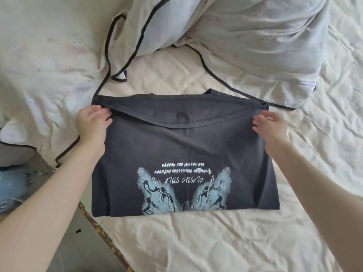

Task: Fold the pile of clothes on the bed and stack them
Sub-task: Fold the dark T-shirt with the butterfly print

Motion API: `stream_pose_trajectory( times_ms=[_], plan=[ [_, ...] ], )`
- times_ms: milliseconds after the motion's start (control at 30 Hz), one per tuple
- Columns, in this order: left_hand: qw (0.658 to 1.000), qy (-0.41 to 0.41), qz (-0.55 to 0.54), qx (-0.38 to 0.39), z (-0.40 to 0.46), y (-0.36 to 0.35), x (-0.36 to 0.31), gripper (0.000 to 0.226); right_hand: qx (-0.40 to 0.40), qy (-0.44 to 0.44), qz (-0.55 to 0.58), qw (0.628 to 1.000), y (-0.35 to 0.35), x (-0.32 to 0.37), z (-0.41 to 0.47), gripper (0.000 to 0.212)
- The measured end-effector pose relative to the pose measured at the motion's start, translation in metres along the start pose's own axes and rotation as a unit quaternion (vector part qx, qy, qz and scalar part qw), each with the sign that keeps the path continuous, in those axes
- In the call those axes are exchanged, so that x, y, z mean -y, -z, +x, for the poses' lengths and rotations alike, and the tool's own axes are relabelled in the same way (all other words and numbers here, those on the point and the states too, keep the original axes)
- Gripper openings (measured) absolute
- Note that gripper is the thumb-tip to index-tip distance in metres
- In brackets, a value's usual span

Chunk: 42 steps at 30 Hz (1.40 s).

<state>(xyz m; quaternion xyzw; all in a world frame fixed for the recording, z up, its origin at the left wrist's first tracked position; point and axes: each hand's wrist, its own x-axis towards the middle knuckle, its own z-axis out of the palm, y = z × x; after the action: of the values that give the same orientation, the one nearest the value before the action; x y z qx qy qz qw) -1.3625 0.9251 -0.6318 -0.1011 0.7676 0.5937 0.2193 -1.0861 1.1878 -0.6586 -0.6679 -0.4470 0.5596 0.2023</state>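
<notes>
Head camera, looking down over a bed: a person's left hand [92,122] pinches the left end of a dark grey T-shirt's [182,146] folded-over hem, fingers curled round the cloth edge. The right hand [270,127] is at the opposite end of the same fold, fingers bent against the fabric; whether they actually grip the cloth or only touch it cannot be told from this angle. Between the two hands the turned-back hem sags in a shallow curve across the shirt's width.

The shirt lies flat on the cream bedsheet [196,242], partly folded into a rough rectangle, its pale blue butterfly print [183,191] and white lettering upside down to the camera and nearest the person. Part of the neckline shows at the far edge.

Just beyond the shirt, a rumpled white duvet with black piping [59,46] spreads along the left and far side, its piping touching the shirt's far left corner. A pale patterned pillow [255,36] sits at upper right, with another run of black piping crossing to the shirt's far right corner. At lower left, off the mattress edge, a blue garment [11,185] is partly in view beside the floor.
</notes>
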Motion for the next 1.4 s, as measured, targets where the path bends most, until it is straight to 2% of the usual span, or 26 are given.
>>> stream_pose_trajectory(
  times_ms=[33, 100, 133, 200, 233, 300, 333, 367, 400, 533, 567, 633, 700, 733, 800, 867, 933, 967, 1033, 1100, 1200, 1267, 1333, 1400],
  plan=[
    [0.999, -0.029, 0.039, -0.004, -0.003, -0.001, 0.003, 0.016, -0.003, 0.016, -0.048, 0.999, -0.005, -0.005, -0.002, 0.018],
    [0.978, -0.108, 0.179, 0.01, -0.006, -0.005, 0.009, 0.025, 0.023, -0.02, -0.049, 0.998, -0.015, -0.006, -0.006, 0.011],
    [0.948, -0.165, 0.27, 0.041, -0.007, -0.007, 0.012, 0.032, 0.05, -0.068, -0.014, 0.996, -0.019, -0.004, -0.007, 0.013],
    [0.861, -0.274, 0.411, 0.122, -0.006, -0.014, 0.017, 0.043, 0.09, -0.153, 0.056, 0.982, -0.029, 0.006, -0.009, 0.021],
    [0.817, -0.303, 0.466, 0.152, -0.004, -0.018, 0.017, 0.048, 0.096, -0.173, 0.07, 0.978, -0.034, 0.011, -0.01, 0.021],
    [0.74, -0.33, 0.565, 0.155, 0.004, -0.027, 0.014, 0.052, 0.082, -0.181, 0.066, 0.978, -0.042, 0.019, -0.008, 0.015],
    [0.719, -0.341, 0.59, 0.139, 0.009, -0.031, 0.011, 0.045, 0.073, -0.183, 0.066, 0.978, -0.046, 0.023, -0.007, 0.01],
    [0.712, -0.349, 0.596, 0.124, 0.013, -0.035, 0.008, 0.033, 0.066, -0.188, 0.08, 0.977, -0.05, 0.028, -0.006, 0.005],
    [0.727, -0.341, 0.585, 0.115, 0.016, -0.039, 0.005, 0.024, 0.065, -0.197, 0.11, 0.972, -0.053, 0.033, -0.005, 0.002],
    [0.882, -0.202, 0.419, 0.068, 0.027, -0.054, -0.004, 0.018, 0.069, -0.208, 0.276, 0.936, -0.06, 0.044, 0.0, 0.005],
    [0.905, -0.175, 0.384, 0.056, 0.03, -0.056, -0.004, 0.017, 0.063, -0.188, 0.286, 0.937, -0.061, 0.044, 0.002, 0.005],
    [0.919, -0.162, 0.355, 0.051, 0.03, -0.058, -0.001, 0.025, 0.047, -0.106, 0.235, 0.965, -0.061, 0.039, 0.002, 0.01],
    [0.901, -0.207, 0.374, 0.074, 0.016, -0.055, 0.007, 0.042, 0.027, 0.049, 0.052, 0.997, -0.057, 0.023, -0.011, 0.02],
    [0.878, -0.256, 0.396, 0.082, 0.004, -0.052, 0.013, 0.046, 0.023, 0.141, -0.059, 0.988, -0.055, 0.011, -0.024, 0.024],
    [0.81, -0.35, 0.459, 0.105, -0.029, -0.044, 0.035, 0.049, 0.065, 0.307, -0.221, 0.923, -0.047, -0.022, -0.056, 0.032],
    [0.753, -0.389, 0.511, 0.143, -0.069, -0.034, 0.065, 0.048, 0.14, 0.413, -0.337, 0.835, -0.04, -0.06, -0.087, 0.039],
    [0.694, -0.409, 0.562, 0.187, -0.105, -0.024, 0.098, 0.048, 0.179, 0.457, -0.424, 0.761, -0.033, -0.096, -0.107, 0.043],
    [0.665, -0.414, 0.586, 0.207, -0.119, -0.017, 0.113, 0.048, 0.185, 0.459, -0.457, 0.739, -0.025, -0.111, -0.112, 0.044],
    [0.624, -0.415, 0.622, 0.224, -0.127, 0.003, 0.135, 0.048, 0.179, 0.445, -0.516, 0.709, 0.0, -0.131, -0.109, 0.046],
    [0.602, -0.406, 0.654, 0.215, -0.117, 0.028, 0.142, 0.049, 0.157, 0.419, -0.56, 0.698, 0.036, -0.141, -0.096, 0.048],
    [0.599, -0.388, 0.676, 0.183, -0.096, 0.058, 0.135, 0.051, 0.119, 0.379, -0.587, 0.706, 0.087, -0.141, -0.076, 0.048],
    [0.626, -0.374, 0.666, 0.157, -0.089, 0.067, 0.126, 0.051, 0.094, 0.373, -0.552, 0.74, 0.106, -0.14, -0.071, 0.043],
    [0.685, -0.353, 0.625, 0.125, -0.09, 0.073, 0.12, 0.048, 0.051, 0.305, -0.463, 0.831, 0.113, -0.139, -0.078, 0.039],
    [0.764, -0.318, 0.554, 0.09, -0.095, 0.081, 0.118, 0.044, -0.009, 0.195, -0.367, 0.91, 0.115, -0.137, -0.089, 0.034]
  ],
)
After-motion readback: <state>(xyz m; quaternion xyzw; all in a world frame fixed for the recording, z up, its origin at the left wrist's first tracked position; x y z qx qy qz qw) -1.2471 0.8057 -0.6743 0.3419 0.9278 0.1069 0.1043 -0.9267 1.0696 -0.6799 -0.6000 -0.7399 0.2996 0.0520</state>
